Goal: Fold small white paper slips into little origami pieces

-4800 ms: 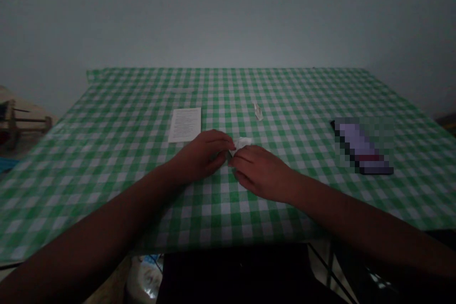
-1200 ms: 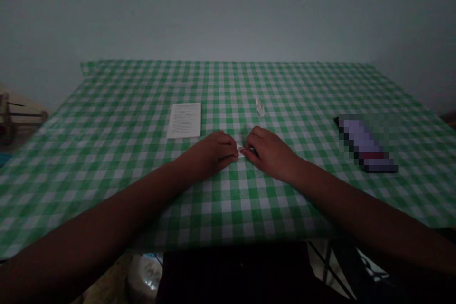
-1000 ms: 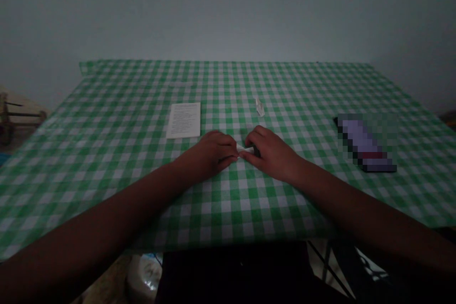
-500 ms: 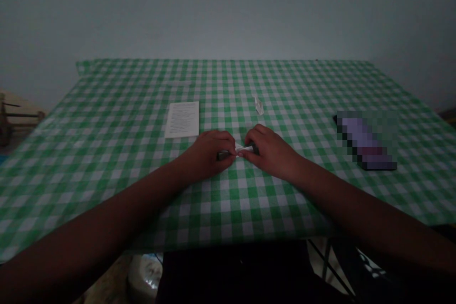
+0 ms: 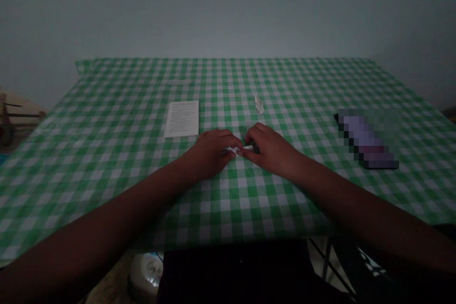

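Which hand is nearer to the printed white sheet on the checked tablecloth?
Left. The left hand lies just below and to the right of the printed sheet, not touching it; the right hand lies farther right, beyond the left hand.

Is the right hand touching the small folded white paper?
Touching. The head view shows the right hand with its fingertips pressed on the end of the folded white paper.

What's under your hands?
Folded white paper shows between the left hand and right hand on the checked tablecloth; the hands hide the rest.
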### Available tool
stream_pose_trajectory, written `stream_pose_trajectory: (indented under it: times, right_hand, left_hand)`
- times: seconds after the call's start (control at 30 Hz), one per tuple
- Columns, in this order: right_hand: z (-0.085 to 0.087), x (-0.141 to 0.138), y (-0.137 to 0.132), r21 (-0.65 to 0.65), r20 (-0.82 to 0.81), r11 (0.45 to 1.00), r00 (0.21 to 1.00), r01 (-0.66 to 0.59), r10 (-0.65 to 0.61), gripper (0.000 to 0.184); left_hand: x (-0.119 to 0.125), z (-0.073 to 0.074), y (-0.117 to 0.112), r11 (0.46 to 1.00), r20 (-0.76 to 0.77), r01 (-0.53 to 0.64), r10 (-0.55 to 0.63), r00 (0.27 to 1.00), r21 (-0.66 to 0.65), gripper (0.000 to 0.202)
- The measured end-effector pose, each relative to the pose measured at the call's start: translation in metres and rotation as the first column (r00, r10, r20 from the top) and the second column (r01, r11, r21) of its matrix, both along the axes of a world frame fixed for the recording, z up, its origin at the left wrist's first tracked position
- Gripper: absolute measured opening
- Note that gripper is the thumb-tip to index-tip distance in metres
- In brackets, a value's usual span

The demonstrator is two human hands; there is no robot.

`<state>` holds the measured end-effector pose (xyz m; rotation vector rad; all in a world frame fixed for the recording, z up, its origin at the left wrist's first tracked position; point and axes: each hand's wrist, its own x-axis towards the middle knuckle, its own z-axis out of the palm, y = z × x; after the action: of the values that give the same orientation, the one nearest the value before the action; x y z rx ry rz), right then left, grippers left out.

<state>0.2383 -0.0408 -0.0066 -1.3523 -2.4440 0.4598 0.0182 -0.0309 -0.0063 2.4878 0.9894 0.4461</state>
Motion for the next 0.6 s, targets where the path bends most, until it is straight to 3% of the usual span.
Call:
stream_pose_trajectory:
  times: [0.33, 0.6]
  right_hand:
    - [0.003, 0.0, 0.0, -0.012, -0.021, 1.0, 1.0, -0.008, 0.007, 0.02]
    - [0.003, 0.0, 0.0, -0.023, -0.008, 1.0, 1.0, 0.006, -0.006, 0.019]
  left_hand:
    - [-0.017, 0.015, 0.005, 0.982, -0.035, 0.184, -0.185, 0.982, -0.046, 0.042]
    - [-0.026, 0.022, 0.006, 0.962, -0.014, 0.259, -0.261, 0.965, -0.089, 0.054]
